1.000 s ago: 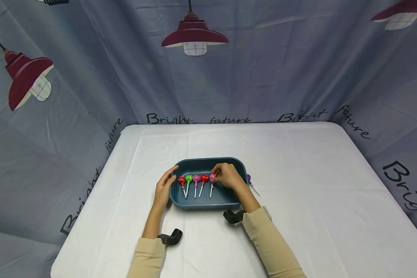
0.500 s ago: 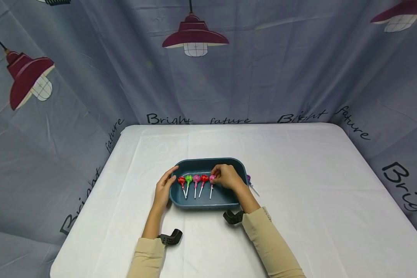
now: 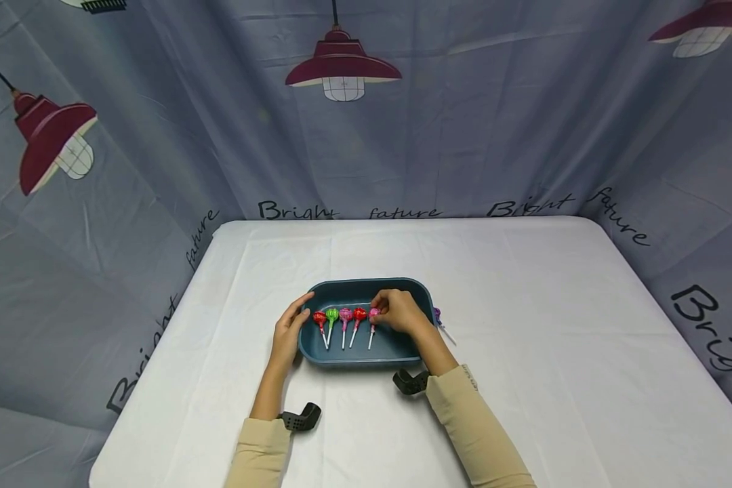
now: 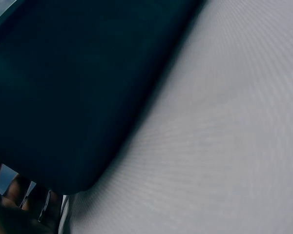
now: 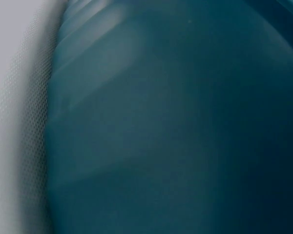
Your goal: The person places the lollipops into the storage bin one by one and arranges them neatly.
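Observation:
Inside a dark teal tray (image 3: 396, 349), several lollipops lie in a row with their white sticks toward me. From the left they are a red lollipop (image 3: 320, 317), a green lollipop (image 3: 332, 314), a pink lollipop (image 3: 346, 314), another red lollipop (image 3: 359, 314) and another pink lollipop (image 3: 373, 324). My right hand (image 3: 400, 312) pinches this last one by its wrapped head, partly hidden by the fingertips. My left hand (image 3: 287, 332) rests against the tray's left end, fingers extended along the rim. The left wrist view shows several fingers (image 4: 17, 189) at the tray's outer wall.
A purple lollipop (image 3: 438, 314) lies on the white tablecloth (image 3: 524, 305) just outside the tray's right end, partly hidden by the tray. A grey curtain (image 3: 463, 122) printed with lamps hangs behind the table. In the right wrist view, the tray's wall (image 5: 136, 122) fills most of the picture.
Both hands stay almost where they were, the right at the pink lollipop and the left on the tray's end. The view shifts very slightly.

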Demonstrator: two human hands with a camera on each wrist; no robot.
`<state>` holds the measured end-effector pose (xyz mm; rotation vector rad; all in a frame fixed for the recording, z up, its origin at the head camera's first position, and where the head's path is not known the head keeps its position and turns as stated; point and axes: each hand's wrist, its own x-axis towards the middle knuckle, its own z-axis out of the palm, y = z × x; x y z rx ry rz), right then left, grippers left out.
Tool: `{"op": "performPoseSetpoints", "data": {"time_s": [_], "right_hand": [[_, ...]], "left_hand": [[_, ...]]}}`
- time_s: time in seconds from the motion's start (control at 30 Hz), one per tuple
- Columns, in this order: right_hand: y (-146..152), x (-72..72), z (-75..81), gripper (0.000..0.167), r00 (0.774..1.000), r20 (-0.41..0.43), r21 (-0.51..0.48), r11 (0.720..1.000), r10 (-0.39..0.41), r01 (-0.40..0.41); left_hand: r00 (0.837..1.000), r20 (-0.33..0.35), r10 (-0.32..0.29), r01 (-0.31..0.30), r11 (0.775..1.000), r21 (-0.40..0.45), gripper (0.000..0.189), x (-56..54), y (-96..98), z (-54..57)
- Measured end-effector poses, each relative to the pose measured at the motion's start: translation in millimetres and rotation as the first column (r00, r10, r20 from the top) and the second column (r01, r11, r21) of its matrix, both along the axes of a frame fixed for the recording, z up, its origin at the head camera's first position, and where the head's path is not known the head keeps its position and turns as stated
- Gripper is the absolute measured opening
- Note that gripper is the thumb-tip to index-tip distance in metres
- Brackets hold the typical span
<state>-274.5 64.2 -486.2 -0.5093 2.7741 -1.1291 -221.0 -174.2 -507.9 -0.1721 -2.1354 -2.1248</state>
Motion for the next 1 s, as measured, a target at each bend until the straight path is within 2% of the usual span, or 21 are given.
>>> {"op": "performPoseSetpoints", "data": {"time_s": [0.43, 0.67, 1.0], "right_hand": [[5, 7.8, 4.4, 0.025, 1.0, -0.027, 0.025, 1.0, -0.004, 0.004], [16, 18.0, 9.4, 0.024, 0.998, -0.068, -0.063, 0.998, -0.005, 0.001], [35, 26.0, 33.6, 0.024, 0.99, -0.128, -0.139, 0.99, -0.05, 0.032]], "left_hand": [[1.0, -0.008, 0.007, -0.007, 1.0, 0.001, 0.035, -0.7, 0.2, 0.0], [1.0, -0.007, -0.002, 0.002, 1.0, -0.008, 0.036, -1.8, 0.4, 1.1], [1.0, 0.001, -0.003, 0.003, 1.0, -0.005, 0.036, -0.6, 0.0, -0.6]]}}
